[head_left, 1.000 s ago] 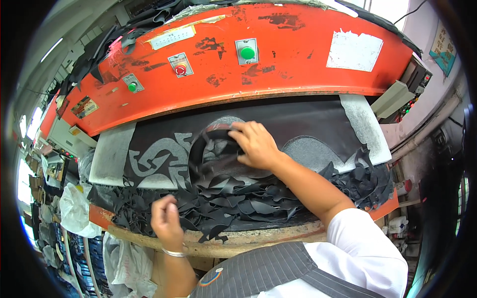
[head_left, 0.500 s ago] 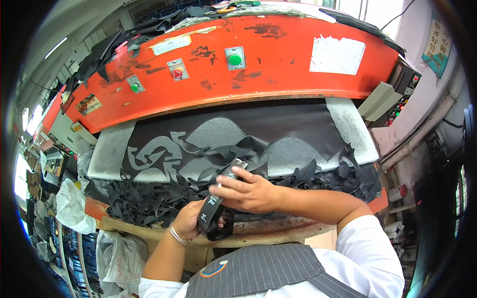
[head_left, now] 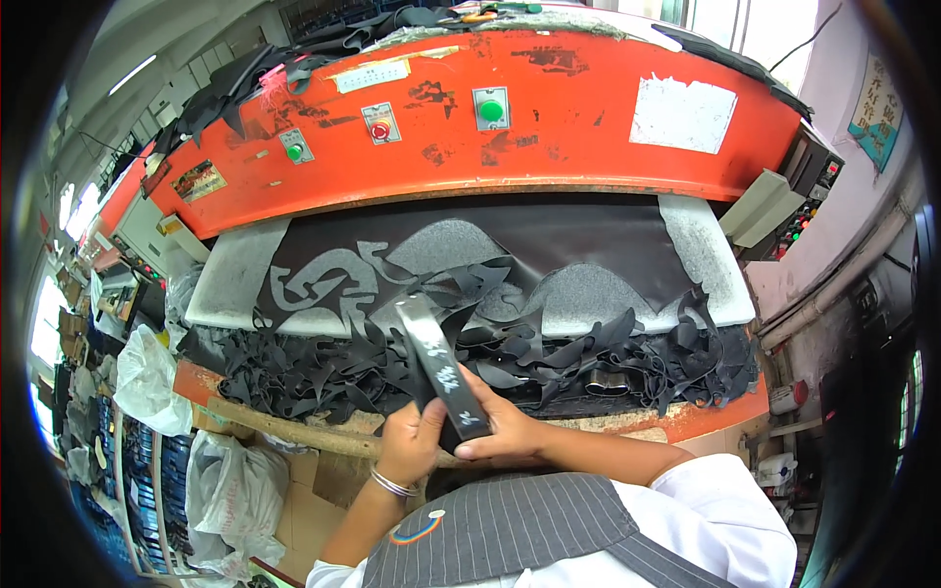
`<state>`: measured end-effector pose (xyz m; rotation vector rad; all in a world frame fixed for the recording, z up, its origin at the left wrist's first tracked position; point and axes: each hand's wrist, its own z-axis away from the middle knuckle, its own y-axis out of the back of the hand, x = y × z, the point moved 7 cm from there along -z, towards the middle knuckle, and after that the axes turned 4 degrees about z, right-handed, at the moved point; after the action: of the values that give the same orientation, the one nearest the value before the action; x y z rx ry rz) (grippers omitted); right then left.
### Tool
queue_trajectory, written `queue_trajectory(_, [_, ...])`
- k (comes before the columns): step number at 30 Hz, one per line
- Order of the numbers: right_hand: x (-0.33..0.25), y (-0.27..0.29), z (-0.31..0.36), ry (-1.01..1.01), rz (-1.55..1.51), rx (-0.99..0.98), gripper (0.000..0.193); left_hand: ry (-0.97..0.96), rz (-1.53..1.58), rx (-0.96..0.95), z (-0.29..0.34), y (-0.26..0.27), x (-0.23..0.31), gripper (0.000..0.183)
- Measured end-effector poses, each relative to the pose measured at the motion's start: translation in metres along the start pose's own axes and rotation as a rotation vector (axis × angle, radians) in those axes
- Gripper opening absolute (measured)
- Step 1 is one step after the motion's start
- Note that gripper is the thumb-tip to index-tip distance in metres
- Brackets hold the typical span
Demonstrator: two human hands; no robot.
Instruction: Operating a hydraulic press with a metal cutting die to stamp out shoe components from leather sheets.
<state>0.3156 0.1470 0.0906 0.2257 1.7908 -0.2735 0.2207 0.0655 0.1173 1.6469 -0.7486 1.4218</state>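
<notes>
Both hands hold a black cutting die [head_left: 443, 367], a tall metal band with white marks painted along its side. It stands out in front of my body, long side tilted, its far end shiny. My left hand [head_left: 409, 444] is closed on its near left side, thumb up against the band. My right hand [head_left: 502, 423] wraps its near right side, the fingers partly behind it. Beyond lies a dark sheet of leather [head_left: 588, 235] on the white press bed, with cut-out shapes showing grey. Black leather scraps [head_left: 323, 363] are heaped along the near edge.
An orange press beam [head_left: 559, 118] with green and red buttons spans the back. Another shiny metal loop [head_left: 608, 384] lies among the scraps at right. A wooden edge [head_left: 294, 423] runs in front of me. White plastic bags [head_left: 152, 382] hang at left. A control box [head_left: 799, 196] is at right.
The cutting die has turned, so its marked side faces up and its far end points away to the left. My right hand has moved down to its near end.
</notes>
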Motion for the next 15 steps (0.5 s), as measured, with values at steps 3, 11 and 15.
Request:
queue_trajectory(3, [0.000, 0.002, 0.015, -0.100, -0.191, -0.050, 0.104, -0.068, -0.075, -0.016, 0.005, -0.012, -0.001, 0.032])
queue_trajectory(11, [-0.047, 0.030, 0.043, -0.023, -0.277, 0.170, 0.097, 0.338, 0.980, 0.212, 0.018, -0.009, -0.019, 0.030])
queue_trajectory(15, [-0.061, 0.025, 0.057, -0.019, -0.272, 0.172, 0.090, 0.393, 1.010, 0.034, 0.027, 0.014, -0.027, 0.035])
